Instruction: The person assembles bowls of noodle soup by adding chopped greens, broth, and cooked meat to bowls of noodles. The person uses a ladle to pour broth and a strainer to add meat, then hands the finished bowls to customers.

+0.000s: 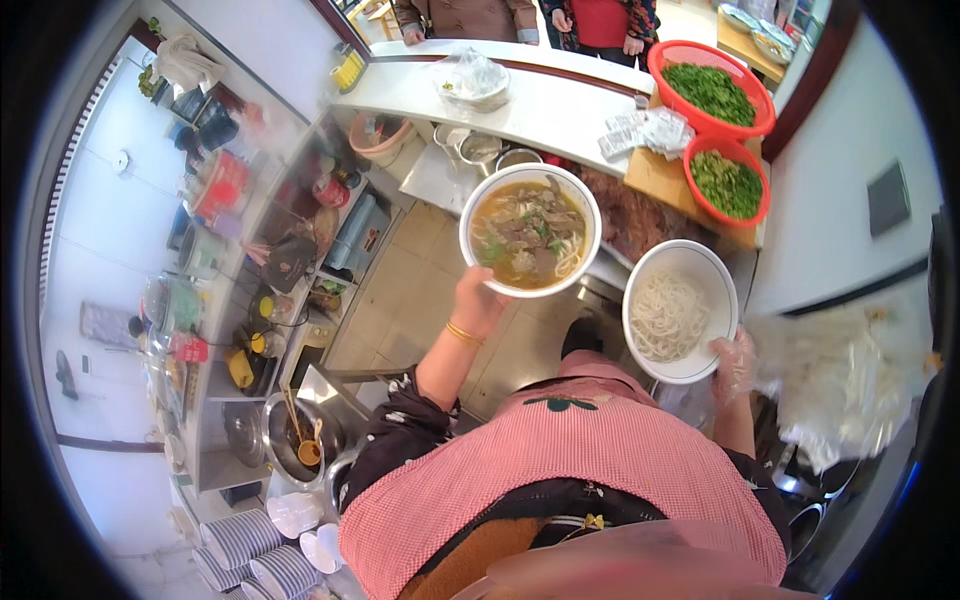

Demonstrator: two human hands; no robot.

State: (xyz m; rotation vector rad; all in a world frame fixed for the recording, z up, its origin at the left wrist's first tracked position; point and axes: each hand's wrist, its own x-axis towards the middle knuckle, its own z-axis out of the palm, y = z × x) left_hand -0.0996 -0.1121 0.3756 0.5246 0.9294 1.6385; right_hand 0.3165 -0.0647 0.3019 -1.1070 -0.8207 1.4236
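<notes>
In my left hand point(478, 302) is a white bowl of noodle soup point(530, 237), with sliced meat, green herbs and brown broth in it. The bare fingers grip its near rim. My right hand point(735, 362), in a thin clear glove, holds a second white bowl point(640, 350) by its right side. Plain white noodles point(668, 316) lie in that one, with no broth showing. Both bowls are held up in front of my body, apart from each other.
A white counter point(560, 95) runs along the far side, two people standing behind it. At right stand two red baskets point(770, 115) of chopped greens near a wooden board point(655, 180). Cluttered shelves line the left; stacked bowls point(240, 540) are lower left.
</notes>
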